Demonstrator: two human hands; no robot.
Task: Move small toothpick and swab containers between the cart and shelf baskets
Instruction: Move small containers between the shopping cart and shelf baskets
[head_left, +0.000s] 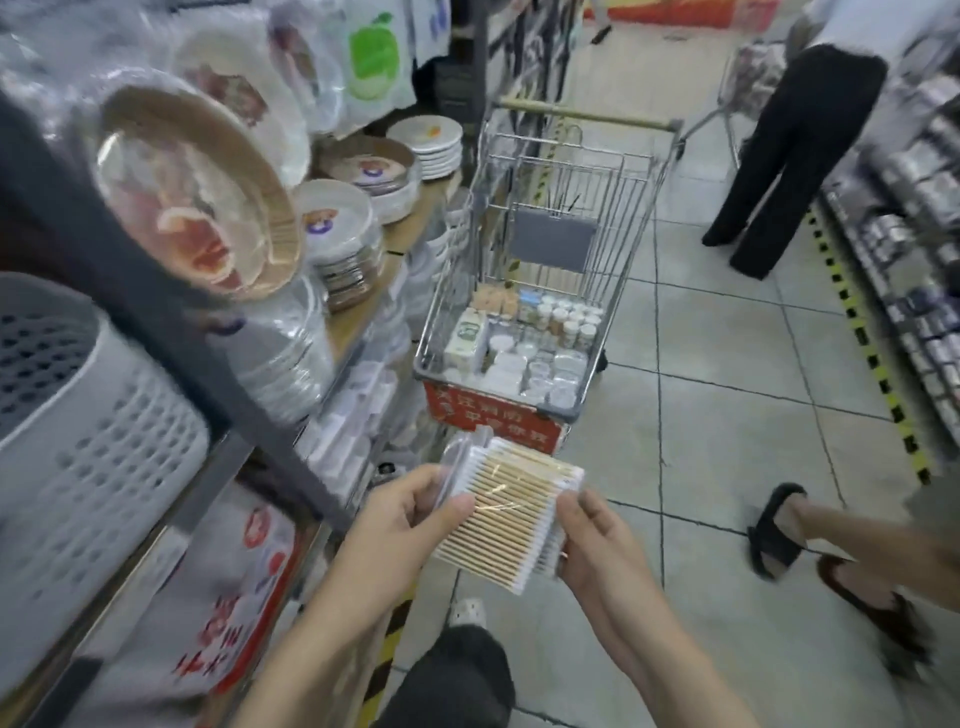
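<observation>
Head view, lower centre: my left hand (410, 512) and right hand (587, 540) both gripped flat clear swab packs (506, 512); I'd keep them squared.

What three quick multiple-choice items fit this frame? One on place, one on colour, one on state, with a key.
1. Where is the pack of cotton swabs?
A. lying in the cart
B. held between both hands above the floor
C. inside the white basket

2. What colour is the sign panel on the near end of the shopping cart?
A. red
B. blue
C. green

3. How does the left hand stand?
A. hanging idle at the side
B. flat on the shelf
C. gripping the pack's left edge

Key: 1 B, the left hand and the right hand each hold a side of the pack in front of the cart. 2 A, the panel is red with pale lettering. 3 C, its thumb and fingers curl round the pack's edge.
</observation>
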